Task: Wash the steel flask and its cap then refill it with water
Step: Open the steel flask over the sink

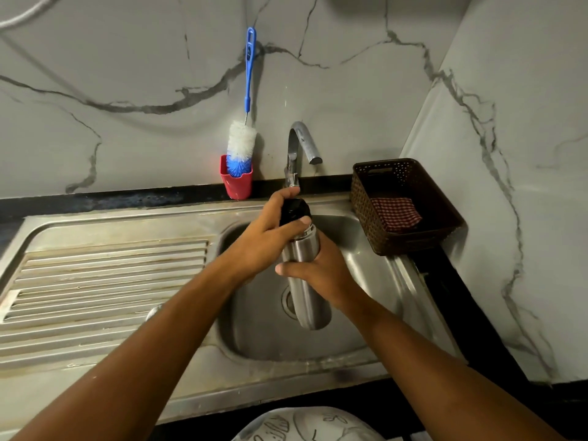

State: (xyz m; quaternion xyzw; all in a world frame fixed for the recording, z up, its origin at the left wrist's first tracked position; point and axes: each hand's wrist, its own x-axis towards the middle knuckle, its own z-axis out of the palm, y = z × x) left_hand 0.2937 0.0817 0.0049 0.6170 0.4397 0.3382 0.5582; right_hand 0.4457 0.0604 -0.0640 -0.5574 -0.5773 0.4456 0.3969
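A steel flask (307, 294) is held tilted over the sink basin (366, 275), its top pointing away from me toward the tap (300, 144). My right hand (321, 268) grips the flask's body around the middle. My left hand (270, 230) curls round the black cap (296, 211) on the flask's top. No water is seen running from the tap.
A blue-handled bottle brush (243, 144) stands in a red cup (237, 183) against the marble wall, left of the tap. A brown basket (404, 205) with a checked cloth sits right of the basin. A ribbed steel drainboard (105, 288) lies to the left.
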